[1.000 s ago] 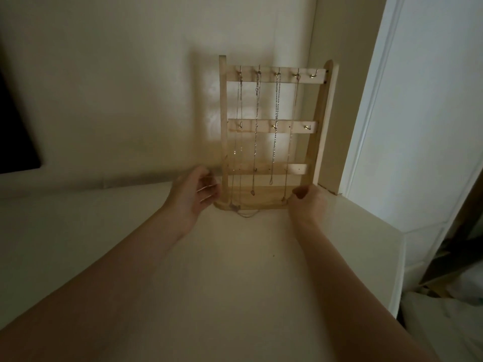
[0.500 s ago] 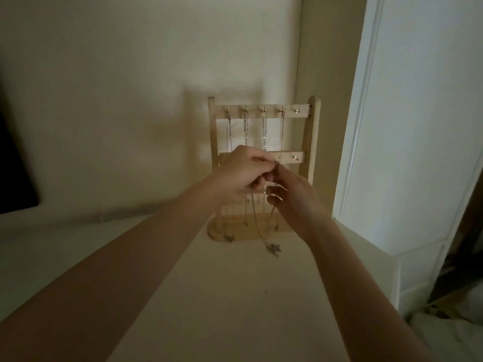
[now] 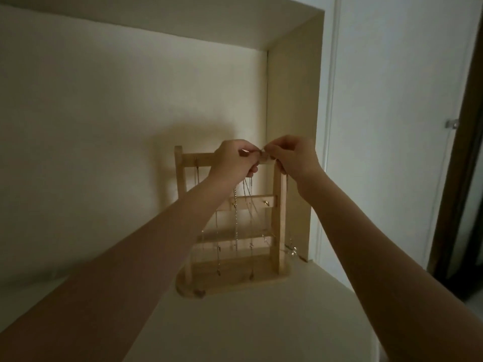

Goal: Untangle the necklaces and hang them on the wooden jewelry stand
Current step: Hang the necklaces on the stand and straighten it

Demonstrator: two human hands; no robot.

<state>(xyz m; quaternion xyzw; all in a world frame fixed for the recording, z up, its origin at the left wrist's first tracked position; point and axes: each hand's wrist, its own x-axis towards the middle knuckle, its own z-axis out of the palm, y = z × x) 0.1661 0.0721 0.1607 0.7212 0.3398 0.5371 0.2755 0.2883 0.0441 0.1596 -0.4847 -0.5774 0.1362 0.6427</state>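
Necklace (image 3: 261, 152): fine chain, pinched at the top rail of the wooden jewelry stand (image 3: 277, 226), near its right end; lower length trailing down past the right post, pendant (image 3: 292, 250) dangling beside it, clear of the bench (image 3: 261, 322).
Left hand (image 3: 234, 163): fingers curled, pinching the chain at the rail.
Right hand (image 3: 294, 158): likewise pinching the chain, fingertips almost meeting the left's.
Change: half a second ago both hands worked at mid-stand height, pendant near the base; now raised to the top rail. Judged: last free hook being reached, hooking not yet confirmed.
Hung chains (image 3: 236, 220): several, straight down from the top rail.
Stand on pale bench, in a wall alcove; door (image 3: 392, 126) to the right.
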